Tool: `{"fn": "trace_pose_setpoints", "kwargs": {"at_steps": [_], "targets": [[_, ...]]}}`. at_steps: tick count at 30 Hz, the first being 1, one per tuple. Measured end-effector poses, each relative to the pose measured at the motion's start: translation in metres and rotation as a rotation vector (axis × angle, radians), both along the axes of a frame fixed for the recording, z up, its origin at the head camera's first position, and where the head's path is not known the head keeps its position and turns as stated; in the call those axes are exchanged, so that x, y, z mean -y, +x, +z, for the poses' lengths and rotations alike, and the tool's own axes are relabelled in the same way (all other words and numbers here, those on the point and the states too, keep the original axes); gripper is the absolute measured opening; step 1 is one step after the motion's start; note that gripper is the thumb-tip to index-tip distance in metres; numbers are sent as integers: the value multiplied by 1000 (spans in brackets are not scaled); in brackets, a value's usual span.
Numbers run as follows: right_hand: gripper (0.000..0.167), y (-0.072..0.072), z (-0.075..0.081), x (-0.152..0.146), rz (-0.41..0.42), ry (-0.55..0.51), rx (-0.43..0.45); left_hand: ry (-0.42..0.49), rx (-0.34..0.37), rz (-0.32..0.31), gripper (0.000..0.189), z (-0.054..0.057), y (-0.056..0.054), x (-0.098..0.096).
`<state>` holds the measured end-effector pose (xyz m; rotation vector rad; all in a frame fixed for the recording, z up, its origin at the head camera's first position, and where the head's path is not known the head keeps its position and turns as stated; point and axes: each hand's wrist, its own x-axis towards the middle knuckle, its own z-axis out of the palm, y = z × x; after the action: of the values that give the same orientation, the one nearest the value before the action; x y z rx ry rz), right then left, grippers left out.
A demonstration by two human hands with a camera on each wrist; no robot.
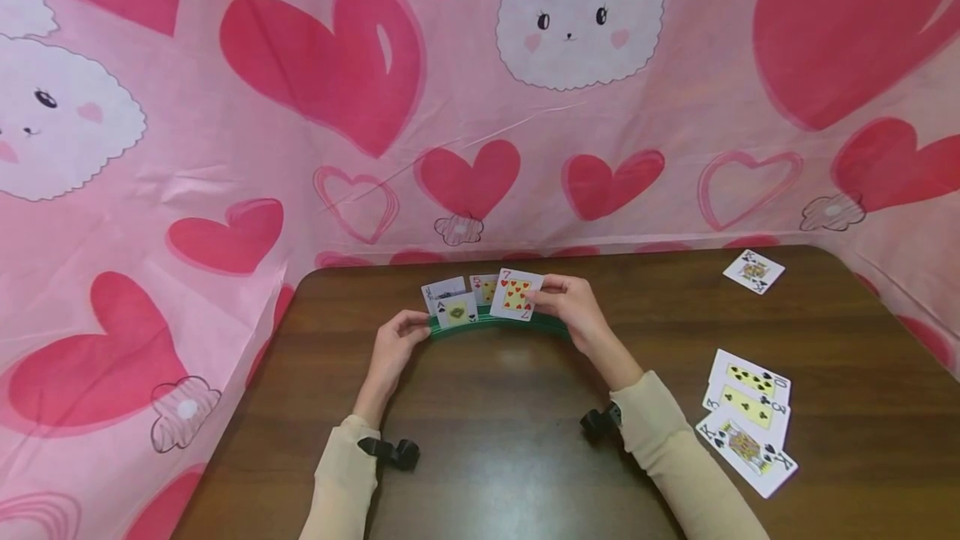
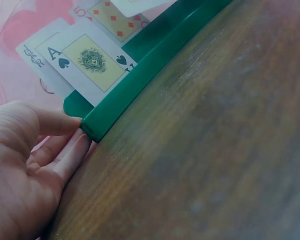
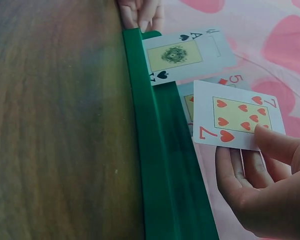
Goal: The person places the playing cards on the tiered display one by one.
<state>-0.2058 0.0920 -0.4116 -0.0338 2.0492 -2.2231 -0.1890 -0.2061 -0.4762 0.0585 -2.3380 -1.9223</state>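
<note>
A curved green card holder [image 1: 551, 324] stands near the far side of the table. My left hand [image 1: 393, 348] pinches its left end between thumb and fingers. In the holder's left part, an ace of spades [image 2: 92, 60] leans in front of a joker [image 2: 32, 55]. Just right of them and farther back is a five of diamonds [image 1: 486, 287], partly covered. My right hand [image 1: 573, 307] holds a seven of hearts [image 3: 234, 112] by its edge, thumb on the face and fingers behind. That card is above the holder, overlapping the five in the head view.
Face-up cards overlap in a pile on the right of the wooden table [image 1: 480, 440], a king of spades [image 1: 746, 444] on top. Another king [image 1: 753, 272] lies alone at the far right. Pink heart-printed cloth [image 1: 465, 107] hangs behind and beside the table.
</note>
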Motion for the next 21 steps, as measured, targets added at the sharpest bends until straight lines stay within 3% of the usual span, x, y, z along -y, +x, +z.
{"fn": "trace_pose_setpoints", "kwargs": {"at_steps": [10,21], "targets": [[32,-1,-6,1,8,47,-12,7,0,-2,20,2,1,0],[25,-2,-7,2,-20,41,38,-13,9,-5,21,0,0,0]]}}
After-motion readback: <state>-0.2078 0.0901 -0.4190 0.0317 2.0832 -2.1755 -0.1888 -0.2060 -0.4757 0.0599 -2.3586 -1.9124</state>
